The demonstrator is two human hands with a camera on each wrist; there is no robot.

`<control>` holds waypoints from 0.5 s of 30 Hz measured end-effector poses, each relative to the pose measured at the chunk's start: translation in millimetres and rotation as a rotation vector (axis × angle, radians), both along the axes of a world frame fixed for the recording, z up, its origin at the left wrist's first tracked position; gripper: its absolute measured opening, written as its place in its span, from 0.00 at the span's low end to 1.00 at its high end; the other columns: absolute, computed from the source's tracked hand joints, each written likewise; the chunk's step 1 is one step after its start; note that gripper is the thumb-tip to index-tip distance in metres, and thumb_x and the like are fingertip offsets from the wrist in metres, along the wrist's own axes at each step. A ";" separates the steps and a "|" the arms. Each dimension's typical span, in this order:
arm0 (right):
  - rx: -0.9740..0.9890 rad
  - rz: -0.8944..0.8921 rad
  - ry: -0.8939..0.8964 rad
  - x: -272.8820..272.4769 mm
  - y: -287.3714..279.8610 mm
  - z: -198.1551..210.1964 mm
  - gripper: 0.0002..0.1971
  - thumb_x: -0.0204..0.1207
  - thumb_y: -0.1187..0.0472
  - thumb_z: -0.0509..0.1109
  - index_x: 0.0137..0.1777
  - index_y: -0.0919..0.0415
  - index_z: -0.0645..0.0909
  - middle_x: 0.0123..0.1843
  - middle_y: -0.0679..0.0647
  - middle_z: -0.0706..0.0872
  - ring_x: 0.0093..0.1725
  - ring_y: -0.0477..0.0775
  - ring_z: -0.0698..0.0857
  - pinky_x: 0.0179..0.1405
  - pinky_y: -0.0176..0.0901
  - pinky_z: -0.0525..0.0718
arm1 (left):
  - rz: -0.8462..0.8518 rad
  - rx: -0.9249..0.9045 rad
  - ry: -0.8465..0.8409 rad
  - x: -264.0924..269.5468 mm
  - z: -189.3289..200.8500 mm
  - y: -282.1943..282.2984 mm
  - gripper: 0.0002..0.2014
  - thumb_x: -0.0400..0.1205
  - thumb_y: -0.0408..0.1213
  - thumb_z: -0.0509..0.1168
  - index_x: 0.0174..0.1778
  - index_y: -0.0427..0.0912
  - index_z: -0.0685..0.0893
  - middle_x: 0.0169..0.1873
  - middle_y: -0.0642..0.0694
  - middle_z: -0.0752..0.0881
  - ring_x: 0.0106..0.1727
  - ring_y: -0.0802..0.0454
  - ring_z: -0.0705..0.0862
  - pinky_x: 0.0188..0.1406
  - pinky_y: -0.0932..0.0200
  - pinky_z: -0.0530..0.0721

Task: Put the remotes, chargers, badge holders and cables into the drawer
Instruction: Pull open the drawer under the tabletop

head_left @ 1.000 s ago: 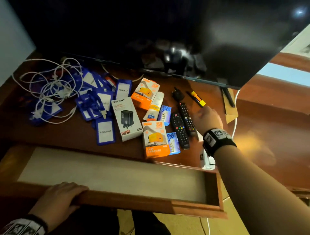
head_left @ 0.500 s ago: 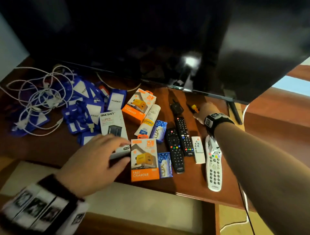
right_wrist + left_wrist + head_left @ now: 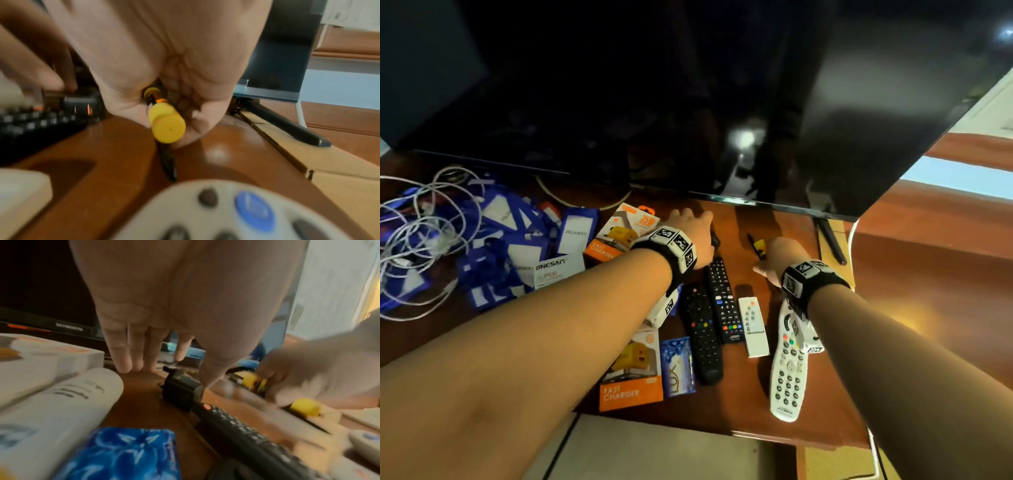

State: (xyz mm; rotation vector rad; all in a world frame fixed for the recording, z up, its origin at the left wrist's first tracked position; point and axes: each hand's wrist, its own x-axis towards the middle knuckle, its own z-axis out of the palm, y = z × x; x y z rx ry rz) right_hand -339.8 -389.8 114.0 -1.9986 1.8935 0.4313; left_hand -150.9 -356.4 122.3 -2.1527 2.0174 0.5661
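My left hand [image 3: 690, 226] reaches across the desk with straight fingers [image 3: 125, 360]. It hovers over a small black charger plug [image 3: 180, 391], thumb tip beside it. My right hand [image 3: 774, 260] grips a yellow-handled screwdriver [image 3: 166, 126], lifted slightly off the wood. Below the hands lie two black remotes [image 3: 702, 335] [image 3: 724, 301], a small white remote [image 3: 753, 325] and a long white remote [image 3: 789, 370]. Orange charger boxes [image 3: 631, 373] [image 3: 619, 233] and a white charger box [image 3: 558, 270] sit mid-left. Blue badge holders [image 3: 510, 240] and white cables [image 3: 417, 233] are piled far left. The open drawer [image 3: 654, 448] shows at the bottom.
A large dark TV [image 3: 688, 102] overhangs the back of the desk, with its foot [image 3: 832, 243] right of my right hand. A white tube [image 3: 51, 410] and blue tissue packs [image 3: 677, 366] lie among the boxes. The desk's right edge is close to the long white remote.
My left hand left the drawer front, passed over the white box and reached the black plug. My right hand moved back to the yellow screwdriver and closed round it.
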 end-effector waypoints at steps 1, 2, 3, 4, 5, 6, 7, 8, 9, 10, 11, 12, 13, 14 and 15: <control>-0.033 -0.018 -0.032 -2.2 -0.2 5.8 0.17 0.82 0.51 0.74 0.62 0.63 0.82 0.45 0.55 0.84 0.48 0.56 0.85 0.49 0.46 0.85 | -0.002 0.033 -0.024 -3.4 -3.9 -7.4 0.34 0.84 0.55 0.67 0.84 0.52 0.64 0.78 0.37 0.72 0.79 0.32 0.70 0.75 0.34 0.77; -0.079 -0.020 -0.065 -3.3 1.0 13.3 0.19 0.82 0.51 0.74 0.65 0.63 0.80 0.47 0.55 0.85 0.50 0.57 0.86 0.49 0.46 0.85 | -0.006 0.070 -0.049 -5.6 -7.5 -13.0 0.34 0.84 0.56 0.67 0.84 0.53 0.65 0.78 0.36 0.71 0.79 0.31 0.70 0.74 0.32 0.77; -0.128 -0.026 -0.111 -6.2 3.5 21.3 0.21 0.82 0.51 0.73 0.69 0.62 0.78 0.50 0.55 0.86 0.53 0.58 0.86 0.50 0.47 0.85 | -0.017 0.102 -0.071 -9.1 -10.8 -17.9 0.33 0.84 0.57 0.66 0.84 0.54 0.65 0.79 0.36 0.70 0.79 0.31 0.70 0.74 0.31 0.77; -0.177 -0.035 -0.171 -8.6 7.4 30.2 0.23 0.82 0.51 0.73 0.72 0.61 0.76 0.52 0.55 0.86 0.54 0.58 0.87 0.51 0.48 0.86 | -0.027 0.122 -0.090 -12.0 -13.4 -21.8 0.32 0.85 0.58 0.65 0.84 0.54 0.66 0.79 0.36 0.70 0.80 0.30 0.69 0.74 0.30 0.77; -0.219 -0.048 -0.246 -11.3 13.2 39.6 0.21 0.83 0.52 0.73 0.71 0.60 0.75 0.50 0.52 0.84 0.51 0.56 0.86 0.48 0.46 0.85 | -0.034 0.128 -0.108 -15.3 -14.8 -24.6 0.31 0.86 0.58 0.64 0.84 0.53 0.66 0.80 0.35 0.69 0.80 0.30 0.69 0.74 0.30 0.77; -0.256 -0.059 -0.323 -14.8 21.1 49.2 0.19 0.83 0.53 0.72 0.69 0.59 0.75 0.46 0.49 0.82 0.46 0.53 0.85 0.42 0.41 0.82 | -0.046 0.127 -0.127 -19.2 -16.2 -27.1 0.31 0.86 0.57 0.64 0.84 0.53 0.67 0.79 0.34 0.69 0.80 0.31 0.70 0.73 0.31 0.78; -0.285 -0.056 -0.389 -17.6 29.9 57.8 0.16 0.84 0.54 0.71 0.67 0.58 0.74 0.44 0.47 0.80 0.43 0.50 0.83 0.37 0.38 0.77 | -0.053 0.123 -0.143 -21.9 -16.8 -28.7 0.30 0.87 0.56 0.64 0.84 0.52 0.68 0.78 0.34 0.69 0.79 0.31 0.71 0.72 0.32 0.79; -0.304 -0.050 -0.446 -19.6 40.9 66.8 0.15 0.84 0.54 0.70 0.66 0.57 0.74 0.44 0.46 0.80 0.42 0.48 0.83 0.35 0.36 0.73 | -0.055 0.122 -0.156 -24.6 -16.7 -29.4 0.29 0.87 0.55 0.64 0.83 0.51 0.68 0.77 0.33 0.70 0.77 0.31 0.72 0.72 0.33 0.80; -0.317 -0.045 -0.485 -21.1 52.5 73.8 0.14 0.84 0.54 0.70 0.65 0.56 0.74 0.44 0.45 0.80 0.42 0.46 0.83 0.33 0.34 0.71 | -0.050 0.125 -0.164 -26.2 -15.6 -29.0 0.29 0.87 0.53 0.66 0.82 0.50 0.69 0.76 0.33 0.71 0.76 0.30 0.74 0.71 0.34 0.81; -0.324 -0.040 -0.514 -21.4 64.8 79.6 0.13 0.85 0.55 0.69 0.64 0.55 0.73 0.44 0.44 0.80 0.40 0.43 0.81 0.31 0.31 0.70 | -0.040 0.124 -0.164 -27.6 -13.7 -27.7 0.28 0.86 0.52 0.67 0.82 0.49 0.70 0.75 0.32 0.71 0.74 0.30 0.75 0.69 0.34 0.82; -0.324 -0.039 -0.537 -21.6 78.8 83.3 0.11 0.85 0.55 0.68 0.62 0.54 0.72 0.43 0.44 0.80 0.37 0.40 0.80 0.28 0.29 0.70 | -0.031 0.115 -0.149 -27.6 -10.2 -24.9 0.28 0.86 0.50 0.68 0.81 0.48 0.70 0.74 0.32 0.72 0.72 0.31 0.77 0.68 0.36 0.83; -0.313 -0.042 -0.574 -21.9 92.3 84.7 0.09 0.86 0.56 0.67 0.60 0.54 0.70 0.41 0.44 0.79 0.34 0.39 0.79 0.25 0.30 0.73 | -0.021 0.093 -0.119 -27.7 -4.1 -20.9 0.28 0.85 0.49 0.68 0.80 0.48 0.72 0.74 0.32 0.72 0.70 0.31 0.80 0.66 0.37 0.85; -0.293 -0.046 -0.628 -21.7 107.1 84.3 0.08 0.87 0.57 0.66 0.58 0.54 0.69 0.40 0.46 0.80 0.32 0.40 0.79 0.25 0.30 0.76 | -0.014 0.060 -0.077 -26.4 3.8 -14.9 0.27 0.85 0.48 0.69 0.79 0.47 0.73 0.73 0.33 0.73 0.68 0.32 0.81 0.64 0.39 0.86; -0.269 -0.049 -0.684 -21.4 120.7 82.6 0.07 0.87 0.57 0.66 0.58 0.54 0.69 0.40 0.47 0.81 0.31 0.41 0.81 0.26 0.31 0.78 | -0.011 0.017 -0.013 -25.2 13.2 -8.1 0.26 0.85 0.48 0.69 0.79 0.48 0.75 0.73 0.34 0.73 0.68 0.34 0.82 0.65 0.41 0.86; -0.249 -0.053 -0.725 -20.7 134.3 79.9 0.07 0.87 0.58 0.65 0.58 0.54 0.69 0.40 0.48 0.82 0.30 0.42 0.82 0.27 0.33 0.80 | -0.007 -0.036 0.060 -23.8 24.3 1.3 0.26 0.84 0.48 0.70 0.78 0.49 0.76 0.74 0.35 0.74 0.68 0.36 0.82 0.65 0.43 0.85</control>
